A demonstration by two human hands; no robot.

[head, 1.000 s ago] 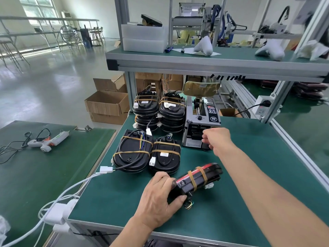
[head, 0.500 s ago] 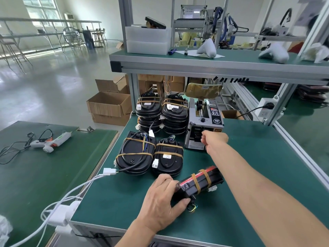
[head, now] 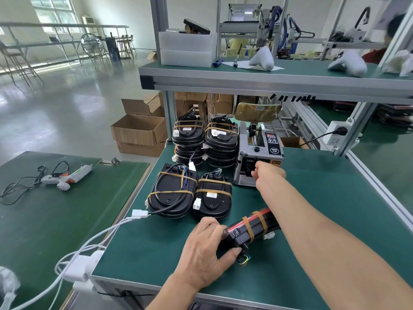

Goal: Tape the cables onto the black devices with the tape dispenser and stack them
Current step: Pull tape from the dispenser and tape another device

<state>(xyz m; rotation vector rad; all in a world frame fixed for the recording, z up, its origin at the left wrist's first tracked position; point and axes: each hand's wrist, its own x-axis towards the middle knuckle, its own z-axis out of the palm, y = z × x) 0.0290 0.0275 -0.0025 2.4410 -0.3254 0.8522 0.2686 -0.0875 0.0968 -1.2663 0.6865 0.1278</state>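
My left hand (head: pixel 202 249) grips a black device (head: pixel 248 229) with a red edge and two brown tape bands, tilted on its side on the green bench (head: pixel 335 209). Its coloured cable ends stick out below my thumb. My right hand (head: pixel 267 174) reaches to the outlet of the grey tape dispenser (head: pixel 259 153), its fingers curled at the slot. Whether they pinch a tape strip is hidden. Two taped black devices (head: pixel 172 193) (head: pixel 212 198) lie flat side by side. Behind them stand two stacks (head: pixel 188 139) (head: pixel 221 142) of taped devices.
A white power strip (head: pixel 82 267) with white cables hangs at the bench's left front edge. A glue gun (head: pixel 67 177) lies on the left bench. Cardboard boxes (head: pixel 139 133) stand on the floor behind. An overhead shelf (head: pixel 268 79) spans the bench. A wall socket (head: pixel 336 135) sits at right.
My right hand has moved forward from above the held device to the dispenser's outlet. My left hand keeps its grip on the device.
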